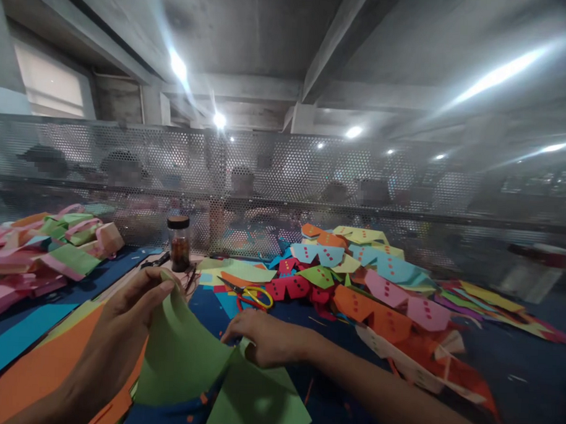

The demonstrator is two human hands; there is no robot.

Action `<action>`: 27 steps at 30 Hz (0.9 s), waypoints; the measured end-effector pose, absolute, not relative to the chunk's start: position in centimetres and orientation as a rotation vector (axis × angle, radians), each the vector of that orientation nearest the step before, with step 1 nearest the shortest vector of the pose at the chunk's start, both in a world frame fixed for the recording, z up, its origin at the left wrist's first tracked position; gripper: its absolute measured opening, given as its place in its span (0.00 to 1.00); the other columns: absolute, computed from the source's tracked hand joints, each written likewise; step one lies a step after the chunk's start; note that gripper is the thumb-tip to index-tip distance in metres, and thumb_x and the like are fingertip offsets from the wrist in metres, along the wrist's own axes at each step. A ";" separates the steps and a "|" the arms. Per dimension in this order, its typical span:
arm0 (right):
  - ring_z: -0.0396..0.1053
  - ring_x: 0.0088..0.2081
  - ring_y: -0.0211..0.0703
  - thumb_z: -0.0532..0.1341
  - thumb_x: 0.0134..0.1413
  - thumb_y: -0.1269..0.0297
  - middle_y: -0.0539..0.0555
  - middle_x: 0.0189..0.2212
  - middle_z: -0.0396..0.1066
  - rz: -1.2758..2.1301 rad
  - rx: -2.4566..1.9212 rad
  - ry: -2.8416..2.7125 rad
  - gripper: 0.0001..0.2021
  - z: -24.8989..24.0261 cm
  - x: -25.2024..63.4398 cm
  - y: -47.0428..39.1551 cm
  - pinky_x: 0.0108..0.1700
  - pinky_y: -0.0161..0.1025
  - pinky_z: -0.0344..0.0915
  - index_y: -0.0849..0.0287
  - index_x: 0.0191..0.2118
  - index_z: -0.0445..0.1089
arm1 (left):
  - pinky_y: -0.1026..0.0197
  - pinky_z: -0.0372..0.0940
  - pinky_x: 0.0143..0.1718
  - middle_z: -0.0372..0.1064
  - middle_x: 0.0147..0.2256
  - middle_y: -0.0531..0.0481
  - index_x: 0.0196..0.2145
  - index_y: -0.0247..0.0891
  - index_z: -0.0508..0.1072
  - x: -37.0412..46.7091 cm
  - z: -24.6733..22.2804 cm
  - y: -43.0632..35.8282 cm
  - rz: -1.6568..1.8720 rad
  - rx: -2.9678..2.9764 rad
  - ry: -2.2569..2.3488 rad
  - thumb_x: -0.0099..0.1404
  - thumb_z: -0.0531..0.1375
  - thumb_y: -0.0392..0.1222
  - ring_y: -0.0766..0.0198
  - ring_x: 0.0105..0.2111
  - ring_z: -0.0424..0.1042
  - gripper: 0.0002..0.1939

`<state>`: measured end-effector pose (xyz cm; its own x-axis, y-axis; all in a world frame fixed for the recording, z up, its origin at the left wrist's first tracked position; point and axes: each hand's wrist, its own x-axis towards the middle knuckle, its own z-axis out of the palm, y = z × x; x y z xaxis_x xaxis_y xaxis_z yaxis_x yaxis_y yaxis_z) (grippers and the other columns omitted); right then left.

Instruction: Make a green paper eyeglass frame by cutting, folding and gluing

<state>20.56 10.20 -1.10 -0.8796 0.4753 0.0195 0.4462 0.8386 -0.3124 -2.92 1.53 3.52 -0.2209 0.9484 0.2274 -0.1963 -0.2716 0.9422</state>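
Nearby, a lidded jar [180, 240] holds reddish-brown contents [180, 256] while both hands [130, 309] [267, 336] grip green paper [180, 350].

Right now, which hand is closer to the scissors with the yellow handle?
Right. The right hand is just on the near side of the scissors; the left hand is farther off, to their left, pinching green paper.

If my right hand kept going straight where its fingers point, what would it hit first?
Most likely the curved green paper sheet that your left hand holds up, just left of your right hand. Depth there is unclear, so the fingertips may already touch it.
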 end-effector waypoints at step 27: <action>0.69 0.41 0.43 0.61 0.61 0.72 0.55 0.38 0.73 0.363 -0.811 -2.758 0.03 0.9 22.8 6.7 0.45 0.39 0.63 0.60 0.39 0.72 | 0.67 0.60 0.24 0.68 0.26 0.55 0.31 0.38 0.73 -3.4 6.4 2.2 1.823 1.099 0.926 0.61 0.62 0.33 0.68 0.25 0.67 0.03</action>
